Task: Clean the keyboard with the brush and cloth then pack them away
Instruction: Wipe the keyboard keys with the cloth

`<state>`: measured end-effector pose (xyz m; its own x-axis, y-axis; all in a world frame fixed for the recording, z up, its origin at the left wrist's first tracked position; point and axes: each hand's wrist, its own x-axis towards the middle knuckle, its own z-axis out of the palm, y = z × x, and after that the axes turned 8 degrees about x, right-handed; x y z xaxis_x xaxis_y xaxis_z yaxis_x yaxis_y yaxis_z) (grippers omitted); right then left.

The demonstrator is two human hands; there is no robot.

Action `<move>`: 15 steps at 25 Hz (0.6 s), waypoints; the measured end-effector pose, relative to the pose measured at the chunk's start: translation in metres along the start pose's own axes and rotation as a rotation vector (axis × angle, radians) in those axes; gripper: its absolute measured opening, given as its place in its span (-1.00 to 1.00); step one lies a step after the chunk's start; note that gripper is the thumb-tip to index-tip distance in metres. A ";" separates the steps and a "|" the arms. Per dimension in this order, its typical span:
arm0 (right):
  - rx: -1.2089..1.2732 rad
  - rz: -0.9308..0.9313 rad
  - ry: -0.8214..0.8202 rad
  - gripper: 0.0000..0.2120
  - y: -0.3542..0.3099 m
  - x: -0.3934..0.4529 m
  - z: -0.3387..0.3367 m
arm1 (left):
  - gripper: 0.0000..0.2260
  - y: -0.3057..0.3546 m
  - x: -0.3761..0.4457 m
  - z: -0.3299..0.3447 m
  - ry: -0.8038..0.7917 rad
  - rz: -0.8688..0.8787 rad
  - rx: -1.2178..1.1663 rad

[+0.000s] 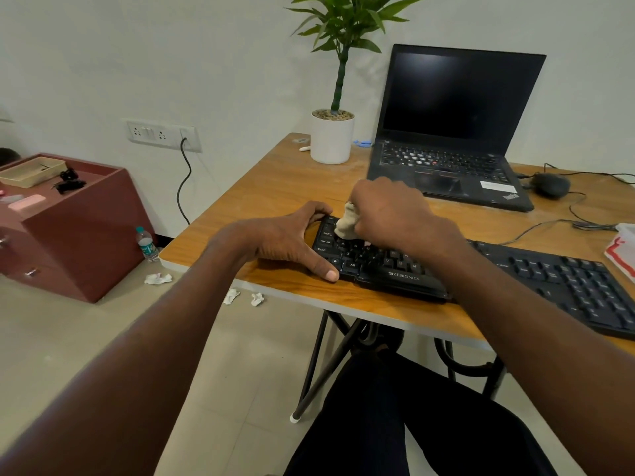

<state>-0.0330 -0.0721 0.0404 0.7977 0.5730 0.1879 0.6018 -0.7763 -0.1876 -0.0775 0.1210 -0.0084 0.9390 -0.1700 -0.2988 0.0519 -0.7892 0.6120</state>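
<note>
A black Zebronics keyboard lies along the near edge of the wooden table. My right hand is closed around a bunched beige cloth, whose end presses on the keys at the keyboard's left part. My left hand grips the keyboard's left end, thumb on the front corner and fingers curled over the back edge. No brush can be made out in this view.
An open black laptop stands behind the keyboard, a potted plant to its left, a black mouse with cables to its right. A maroon cabinet, a water bottle and crumpled tissues are on the floor at left.
</note>
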 end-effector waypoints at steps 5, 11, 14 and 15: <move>0.123 -0.098 -0.088 -0.74 -0.010 -0.008 0.011 | 0.16 -0.001 -0.001 0.000 -0.004 0.008 0.027; 0.032 -0.146 -0.032 -0.78 -0.004 0.004 0.012 | 0.16 0.003 -0.002 0.000 0.004 -0.007 0.034; 0.102 -0.152 -0.093 -0.77 0.006 0.002 0.015 | 0.18 0.000 0.001 -0.001 0.000 -0.004 0.020; 0.120 -0.123 -0.076 -0.76 0.009 0.003 0.012 | 0.18 -0.001 0.001 -0.001 0.000 0.001 0.012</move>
<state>-0.0248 -0.0737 0.0280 0.7156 0.6834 0.1443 0.6917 -0.6648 -0.2821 -0.0763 0.1218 -0.0087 0.9392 -0.1704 -0.2982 0.0471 -0.7961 0.6034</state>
